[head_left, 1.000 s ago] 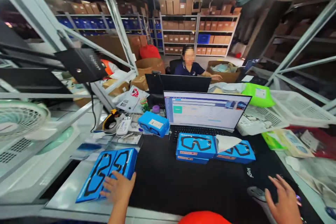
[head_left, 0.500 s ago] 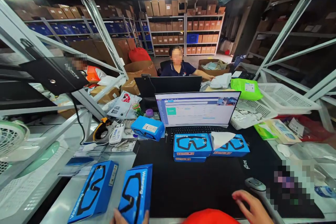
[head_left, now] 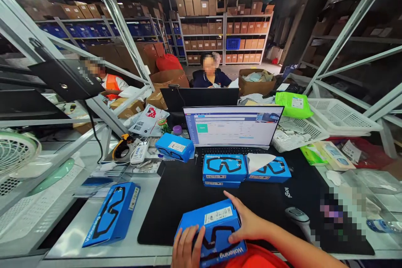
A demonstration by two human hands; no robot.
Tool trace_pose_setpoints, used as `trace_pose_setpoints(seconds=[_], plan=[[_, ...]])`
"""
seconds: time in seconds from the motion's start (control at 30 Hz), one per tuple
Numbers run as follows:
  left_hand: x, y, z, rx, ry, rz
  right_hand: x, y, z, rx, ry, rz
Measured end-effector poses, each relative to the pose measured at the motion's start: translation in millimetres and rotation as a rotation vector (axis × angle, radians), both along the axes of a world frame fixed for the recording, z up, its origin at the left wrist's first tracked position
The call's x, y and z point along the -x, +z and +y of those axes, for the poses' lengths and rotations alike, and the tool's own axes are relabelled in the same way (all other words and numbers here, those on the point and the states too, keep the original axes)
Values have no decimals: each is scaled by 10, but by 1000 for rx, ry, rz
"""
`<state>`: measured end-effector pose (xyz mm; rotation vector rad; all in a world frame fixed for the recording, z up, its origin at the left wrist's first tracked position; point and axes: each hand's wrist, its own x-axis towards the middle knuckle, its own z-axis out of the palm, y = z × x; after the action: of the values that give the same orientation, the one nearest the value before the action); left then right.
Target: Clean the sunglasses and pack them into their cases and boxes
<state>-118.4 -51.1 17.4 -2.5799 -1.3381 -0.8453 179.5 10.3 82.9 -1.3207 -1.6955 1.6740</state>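
1. A Wakening box (head_left: 212, 222), blue, is held by both hands at six o'clock on the bench (head_left: 70, 249), close to its near edge; the box is tilted, and whether the bench is touched cannot be told.
2. By the left hand (head_left: 186, 245) the nine o'clock end is held; its fingers are laid on the printed face, slightly spread (the thumb is hidden).
3. By the right hand (head_left: 248, 222) the three o'clock end is pinched, with the thumb on the printed face and one finger stretched along the upper edge.
4. From this box, a second blue box (head_left: 109, 213) is placed at nine o'clock, well apart.
5. At twelve o'clock a stack of boxes (head_left: 224, 168) is seen before a lit monitor (head_left: 232, 130).
6. At three o'clock a grey scanner (head_left: 297, 215) is laid on the black mat (head_left: 176, 192).
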Motion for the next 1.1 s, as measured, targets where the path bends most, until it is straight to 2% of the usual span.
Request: trace_pose_setpoints(seconds=[0.1,0.23,0.3,0.4,0.5,0.63,0.73,0.87,0.93,1.0,1.07,1.1], plan=[[-185,49,106,-24,79,21,-2,-165,-81,9,-85,-20],[-264,-1,234,-49,6,63,-199,-275,-68,92,-31,141],[-275,11,304,-61,-63,79,-310,-228,24,125,28,172],[-298,129,418,-94,-172,75,-342,-54,211,66,170,-68],[-331,281,496,-130,-239,84,-180,135,354,-15,340,-349],[-362,329,469,-171,-245,76,115,216,411,-12,481,-375],[-357,245,397,-203,-190,29,226,122,465,37,549,-358],[-284,99,303,-246,-122,-12,292,-118,634,169,612,-383],[-221,-3,230,-247,-86,-15,342,-246,715,310,497,-302],[-149,-143,113,-243,-3,-51,402,-354,758,451,310,-152],[-76,-297,-50,-245,166,-157,456,-437,750,531,202,-17],[-43,-363,-145,-242,277,-233,478,-470,729,554,196,33]])
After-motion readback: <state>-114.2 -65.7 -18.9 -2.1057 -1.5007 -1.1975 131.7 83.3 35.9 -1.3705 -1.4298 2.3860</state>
